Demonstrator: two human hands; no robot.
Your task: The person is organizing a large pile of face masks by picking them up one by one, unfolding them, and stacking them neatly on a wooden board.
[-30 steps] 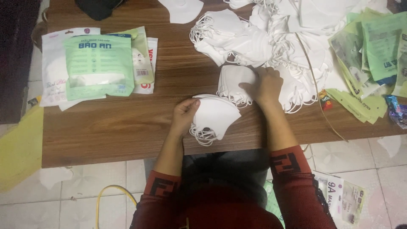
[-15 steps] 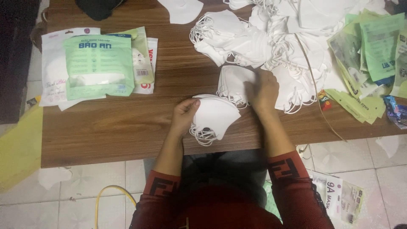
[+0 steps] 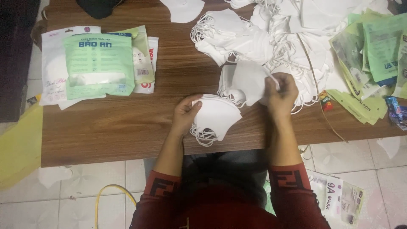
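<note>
My left hand (image 3: 186,113) grips the left edge of a stack of folded white face masks (image 3: 216,116) lying near the front edge of the wooden table (image 3: 118,131). My right hand (image 3: 280,94) holds a single white mask (image 3: 252,82), lifted just above a small pile of white masks (image 3: 229,82). Its fingers pinch the mask's right edge by the ear loop. A large heap of loose white masks (image 3: 271,29) spreads across the back of the table beyond both hands.
Green and white packaging bags (image 3: 97,63) lie stacked at the table's left. More green bags (image 3: 373,51) pile up at the right. A dark object (image 3: 99,6) sits at the back edge. On the tiled floor lie a packet (image 3: 339,199) and a yellow cable (image 3: 112,191).
My right hand has picked one mask off the small pile and lifted it toward me. My left hand has stayed on the stack.
</note>
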